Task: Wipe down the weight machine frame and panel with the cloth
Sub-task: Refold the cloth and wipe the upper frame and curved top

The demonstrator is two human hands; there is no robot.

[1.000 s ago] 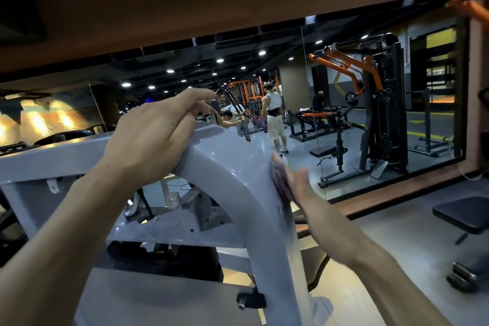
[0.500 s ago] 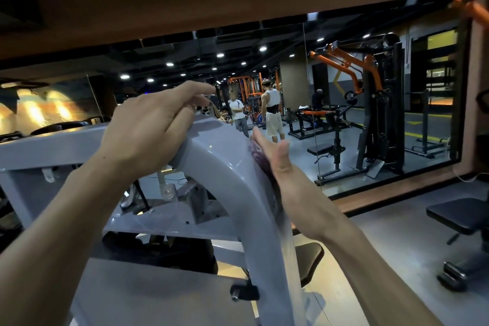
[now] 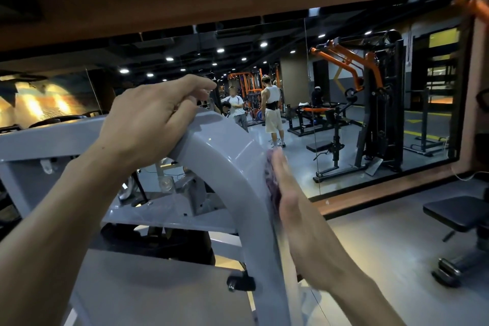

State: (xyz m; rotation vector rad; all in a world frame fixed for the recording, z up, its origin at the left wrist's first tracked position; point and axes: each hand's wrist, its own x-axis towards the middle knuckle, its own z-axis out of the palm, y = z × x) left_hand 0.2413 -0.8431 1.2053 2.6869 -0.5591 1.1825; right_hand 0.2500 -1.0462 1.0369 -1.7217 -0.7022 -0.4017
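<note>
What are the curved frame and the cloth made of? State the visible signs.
Curved frame: likely painted or powder-coated metal; smooth pale grey gloss with light glints, rigid bolted build. Cloth: seemingly soft fabric, purplish and mottled, crumpled under the right hand; blur hides the weave.

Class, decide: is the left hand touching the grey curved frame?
Touching. The head view shows the left hand resting on top of the grey curved frame, fingers draped over its upper edge with no gap.

Two hands show: the left hand [image 3: 148,119] and the right hand [image 3: 299,209]. One purple cloth [image 3: 271,180], one grey machine frame [image 3: 232,167]. Two people stand in the mirror [image 3: 436,103].
</note>
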